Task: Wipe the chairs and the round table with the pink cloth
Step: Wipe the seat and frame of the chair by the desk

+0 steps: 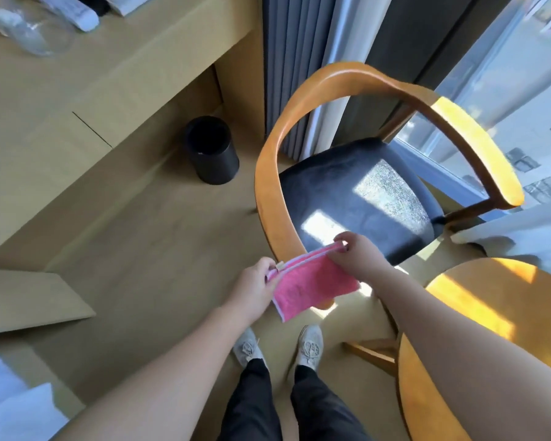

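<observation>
The round table (497,291) runs off the right edge, partly behind the right arm (452,351).

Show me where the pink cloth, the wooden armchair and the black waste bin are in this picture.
pink cloth (312,286): head view, middle of its hanging pink face.
wooden armchair (268,173): head view, left side of its curved back rail.
black waste bin (220,163): head view, its outer side wall.

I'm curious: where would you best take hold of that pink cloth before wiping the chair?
Probably by the white-trimmed top edge of the pink cloth, a corner in each hand, coming from its two ends. The left hand pinches one corner and the right hand the other. The rest hangs limp below, so a taut edge keeps it spread for the chair.
</observation>
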